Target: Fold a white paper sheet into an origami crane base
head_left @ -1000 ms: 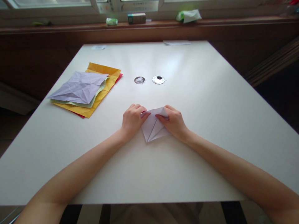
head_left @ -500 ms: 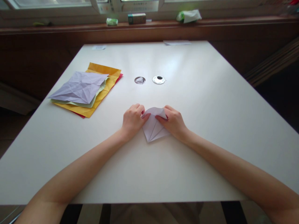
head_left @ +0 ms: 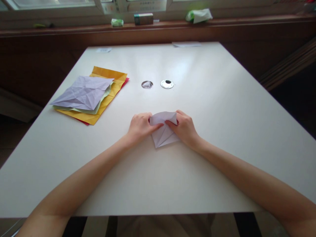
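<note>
A small folded piece of pale lilac paper [head_left: 163,133] lies on the white table [head_left: 222,108] just in front of me, its point toward me. My left hand [head_left: 139,126] pinches its upper left edge with thumb and curled fingers. My right hand [head_left: 184,128] grips the upper right edge, thumb on top of the fold. Both hands rest on the table with the paper between them.
A stack of creased sheets [head_left: 90,95], lilac on top of green, yellow and red, lies at the left. Two round cable holes [head_left: 167,84] sit past my hands. Small paper slips lie at the far edge; boxes and a wrapper stand on the window ledge [head_left: 158,24].
My left thumb has slid further over the paper's top edge, and the upper flap has been pressed lower and flatter. The arms have barely shifted.
</note>
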The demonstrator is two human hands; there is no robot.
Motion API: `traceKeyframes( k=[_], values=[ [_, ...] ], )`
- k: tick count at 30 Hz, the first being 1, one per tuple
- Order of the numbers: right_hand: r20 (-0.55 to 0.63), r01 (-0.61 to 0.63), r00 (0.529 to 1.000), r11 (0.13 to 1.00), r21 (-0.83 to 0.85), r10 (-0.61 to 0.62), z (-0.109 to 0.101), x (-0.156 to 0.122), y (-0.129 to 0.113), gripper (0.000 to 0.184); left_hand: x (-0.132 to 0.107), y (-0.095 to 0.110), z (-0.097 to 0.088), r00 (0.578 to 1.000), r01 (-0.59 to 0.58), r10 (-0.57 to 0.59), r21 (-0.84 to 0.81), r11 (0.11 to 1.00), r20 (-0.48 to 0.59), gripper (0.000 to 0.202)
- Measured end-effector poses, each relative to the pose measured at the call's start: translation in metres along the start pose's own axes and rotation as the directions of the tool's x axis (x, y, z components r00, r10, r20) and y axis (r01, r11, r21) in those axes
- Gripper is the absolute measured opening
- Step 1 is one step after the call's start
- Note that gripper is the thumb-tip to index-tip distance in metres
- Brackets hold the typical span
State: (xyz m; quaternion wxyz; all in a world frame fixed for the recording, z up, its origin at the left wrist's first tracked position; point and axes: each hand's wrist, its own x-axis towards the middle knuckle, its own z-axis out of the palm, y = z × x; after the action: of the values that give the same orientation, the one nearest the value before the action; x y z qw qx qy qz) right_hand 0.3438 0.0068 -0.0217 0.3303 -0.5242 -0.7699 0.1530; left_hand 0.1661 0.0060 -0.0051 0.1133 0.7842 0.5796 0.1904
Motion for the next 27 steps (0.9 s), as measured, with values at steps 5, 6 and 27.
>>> traceKeyframes(
  k=[5,6,27],
  values=[
    [-0.075,0.020,0.997,0.999,0.039,-0.017,-0.003,0.001,-0.005,0.016,-0.001,0.001,-0.002,1.000,0.004,-0.004,0.013,1.000,0.029,0.038],
    [-0.106,0.026,0.994,0.998,0.052,-0.020,-0.004,0.000,-0.007,0.020,-0.001,0.001,-0.002,1.000,0.010,-0.011,0.023,1.000,0.024,0.037],
    [0.137,0.207,0.969,0.978,-0.009,-0.204,0.001,0.003,-0.003,0.006,-0.006,0.007,-0.003,0.879,-0.108,0.167,0.155,0.982,-0.447,0.019]
  ],
)
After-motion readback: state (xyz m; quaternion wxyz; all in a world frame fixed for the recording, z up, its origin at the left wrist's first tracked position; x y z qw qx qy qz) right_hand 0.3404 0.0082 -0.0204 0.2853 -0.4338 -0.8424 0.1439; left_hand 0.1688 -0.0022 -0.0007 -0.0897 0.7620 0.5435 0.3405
